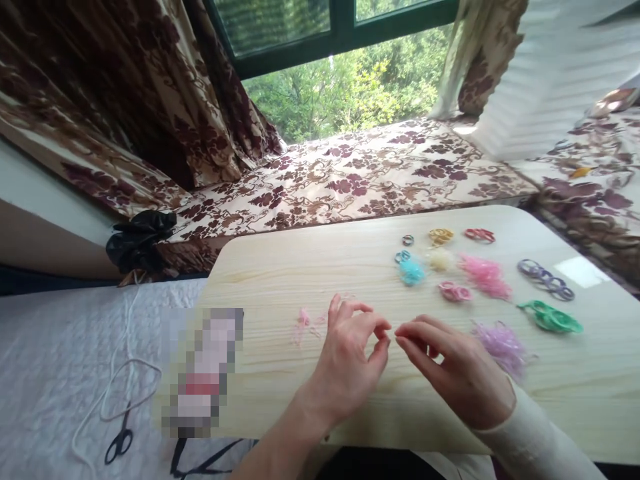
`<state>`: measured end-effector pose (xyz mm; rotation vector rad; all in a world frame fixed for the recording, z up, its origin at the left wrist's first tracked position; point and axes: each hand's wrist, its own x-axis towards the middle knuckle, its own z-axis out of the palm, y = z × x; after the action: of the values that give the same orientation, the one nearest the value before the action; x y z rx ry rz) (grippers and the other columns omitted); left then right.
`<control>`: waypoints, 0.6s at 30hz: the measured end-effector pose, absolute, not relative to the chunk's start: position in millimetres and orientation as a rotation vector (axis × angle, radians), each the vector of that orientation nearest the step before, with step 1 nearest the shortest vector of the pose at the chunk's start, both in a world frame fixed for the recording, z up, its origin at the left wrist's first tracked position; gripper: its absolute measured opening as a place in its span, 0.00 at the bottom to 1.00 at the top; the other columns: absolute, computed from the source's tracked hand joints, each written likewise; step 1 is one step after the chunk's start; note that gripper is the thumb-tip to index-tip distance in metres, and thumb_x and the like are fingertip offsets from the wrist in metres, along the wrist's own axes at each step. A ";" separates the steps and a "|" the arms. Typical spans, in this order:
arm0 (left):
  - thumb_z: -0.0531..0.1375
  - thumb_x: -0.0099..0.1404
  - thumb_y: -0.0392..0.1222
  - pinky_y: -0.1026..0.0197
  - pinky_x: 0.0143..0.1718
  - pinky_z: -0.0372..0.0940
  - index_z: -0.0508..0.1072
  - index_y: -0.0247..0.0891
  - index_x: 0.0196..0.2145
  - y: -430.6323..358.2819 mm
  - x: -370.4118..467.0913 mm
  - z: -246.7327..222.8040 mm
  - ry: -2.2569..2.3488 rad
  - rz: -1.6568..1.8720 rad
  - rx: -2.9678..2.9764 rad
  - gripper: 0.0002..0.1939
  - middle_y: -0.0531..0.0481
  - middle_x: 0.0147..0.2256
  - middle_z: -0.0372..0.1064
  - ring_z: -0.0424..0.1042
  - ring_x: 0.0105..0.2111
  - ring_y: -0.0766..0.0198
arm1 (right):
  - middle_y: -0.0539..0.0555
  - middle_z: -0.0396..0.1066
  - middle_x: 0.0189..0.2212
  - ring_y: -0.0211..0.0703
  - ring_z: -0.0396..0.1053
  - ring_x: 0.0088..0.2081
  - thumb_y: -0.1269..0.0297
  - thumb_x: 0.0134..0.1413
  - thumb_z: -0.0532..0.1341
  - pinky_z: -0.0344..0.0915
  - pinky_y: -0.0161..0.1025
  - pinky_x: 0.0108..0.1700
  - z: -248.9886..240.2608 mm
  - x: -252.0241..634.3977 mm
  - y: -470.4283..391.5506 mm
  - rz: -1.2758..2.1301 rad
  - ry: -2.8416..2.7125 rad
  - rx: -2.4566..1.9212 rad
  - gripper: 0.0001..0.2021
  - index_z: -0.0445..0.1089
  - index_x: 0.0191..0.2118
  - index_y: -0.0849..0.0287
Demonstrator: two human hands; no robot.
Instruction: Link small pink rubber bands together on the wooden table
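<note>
Above the light wooden table [270, 267], my left hand [350, 347] is bent into a pinch, thumb and forefinger nearly meeting. Facing it a short gap away, my right hand [450, 363] also pinches with its fingertips. Anything between either set of fingertips is too small to make out. Thin pink strands [303, 320] lie just left of my left hand. Close to my right hand is a purple bundle of strands [501, 348]. Farther back sit a pink bundle [486, 275], a light blue bundle [411, 271] and pink rings [455, 291].
Green bands [555, 317], purple rings [545, 280], red bands [479, 235] and yellow bands [441, 235] lie at the table's right. A blurred-out object [205, 373] is at the left edge. Scissors [119, 445] and a white cord [131, 320] rest on the bedding beyond.
</note>
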<state>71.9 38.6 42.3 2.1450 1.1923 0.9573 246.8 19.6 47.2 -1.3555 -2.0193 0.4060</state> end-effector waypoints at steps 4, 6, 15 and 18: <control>0.58 0.61 0.28 0.33 0.65 0.45 0.72 0.41 0.39 41.7 73.7 43.2 1.199 0.902 2.189 0.11 0.53 0.34 0.75 0.70 0.49 0.56 | 0.52 0.74 0.28 0.37 0.71 0.27 0.61 0.63 0.52 0.65 0.33 0.28 62.2 274.1 25.1 0.319 -2.080 -1.462 0.13 0.73 0.32 0.55; 0.58 0.62 0.29 0.33 0.65 0.45 0.72 0.42 0.40 44.1 69.2 40.9 1.252 0.880 2.214 0.11 0.53 0.34 0.76 0.70 0.50 0.55 | 0.53 0.75 0.29 0.38 0.71 0.27 0.58 0.63 0.53 0.65 0.36 0.30 70.8 297.6 36.6 0.188 -2.071 -1.532 0.14 0.74 0.34 0.55; 0.56 0.66 0.31 0.36 0.64 0.45 0.73 0.43 0.39 51.6 34.5 27.9 1.531 0.896 2.254 0.09 0.52 0.38 0.78 0.70 0.49 0.55 | 0.57 0.77 0.32 0.42 0.70 0.32 0.59 0.57 0.55 0.61 0.38 0.35 75.3 367.5 127.0 0.086 -2.056 -1.983 0.14 0.77 0.34 0.58; 0.56 0.66 0.33 0.36 0.63 0.47 0.74 0.42 0.37 53.6 23.0 25.7 1.610 0.890 2.253 0.07 0.51 0.36 0.77 0.70 0.48 0.55 | 0.56 0.76 0.28 0.40 0.68 0.29 0.57 0.56 0.56 0.59 0.37 0.33 63.7 369.7 145.2 0.105 -2.052 -2.053 0.15 0.77 0.33 0.59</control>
<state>23.0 53.6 25.7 2.2528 1.6099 0.8898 369.7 145.2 63.7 -2.0529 -2.0519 0.1047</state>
